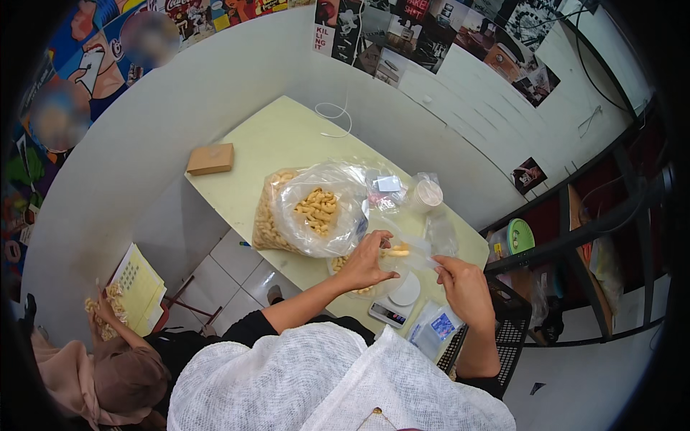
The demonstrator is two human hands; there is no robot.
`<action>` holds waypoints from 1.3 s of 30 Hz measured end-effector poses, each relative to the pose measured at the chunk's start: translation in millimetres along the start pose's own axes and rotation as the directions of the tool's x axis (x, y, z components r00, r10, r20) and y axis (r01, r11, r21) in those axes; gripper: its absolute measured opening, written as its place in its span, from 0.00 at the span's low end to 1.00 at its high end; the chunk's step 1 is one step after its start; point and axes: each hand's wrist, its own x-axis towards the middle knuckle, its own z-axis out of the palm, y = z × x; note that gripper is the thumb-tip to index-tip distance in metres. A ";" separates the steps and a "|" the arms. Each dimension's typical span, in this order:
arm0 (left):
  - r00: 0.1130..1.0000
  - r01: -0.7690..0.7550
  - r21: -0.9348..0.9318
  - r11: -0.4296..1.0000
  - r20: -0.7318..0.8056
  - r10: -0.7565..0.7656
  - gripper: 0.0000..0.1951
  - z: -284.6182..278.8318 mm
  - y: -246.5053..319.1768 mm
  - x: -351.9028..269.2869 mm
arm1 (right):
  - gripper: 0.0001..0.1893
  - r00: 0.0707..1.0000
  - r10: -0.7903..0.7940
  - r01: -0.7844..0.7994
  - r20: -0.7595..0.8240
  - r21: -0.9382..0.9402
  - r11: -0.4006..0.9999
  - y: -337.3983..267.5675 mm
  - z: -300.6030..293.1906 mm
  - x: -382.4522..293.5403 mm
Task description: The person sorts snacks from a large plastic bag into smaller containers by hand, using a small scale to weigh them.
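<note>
My left hand (366, 262) is spread in a wide curve beside a clear plastic bag (418, 249) with a few yellow snack pieces (398, 250) in it; whether the fingers grip it I cannot tell. The bag's edge is pinched in my right hand (463, 283). Below them a white digital kitchen scale (392, 307) stands on the pale yellow table (253, 134). A large open clear bag (345, 237) full of curled snacks (318, 210) stands left of my hands. More snacks lie under and beside my left forearm, partly hidden.
A cardboard box (210, 159) sits at the table's left corner. Stacked cups (427, 194) and small packets (389, 184) are at the far edge. A packet of plastic bags (436, 326) lies near a black crate (509, 328). Another person (129, 366) holds a snack bag at lower left.
</note>
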 end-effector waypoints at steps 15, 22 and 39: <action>0.997 -0.083 0.016 0.996 -0.002 0.083 0.43 14.9 -4.5 -16.5 | 0.20 0.965 0.261 -0.189 -0.038 0.589 0.785 51.9 117.0 16.1; 0.996 0.058 0.073 0.996 0.068 -0.063 0.52 17.2 -0.7 -30.9 | 0.16 0.944 0.330 -0.238 0.031 0.754 0.612 45.5 146.2 20.4; 0.928 0.369 -0.045 0.928 0.077 -0.365 0.35 12.9 13.3 -32.0 | 0.20 0.940 0.324 -0.171 -0.106 0.676 0.716 36.4 173.8 0.5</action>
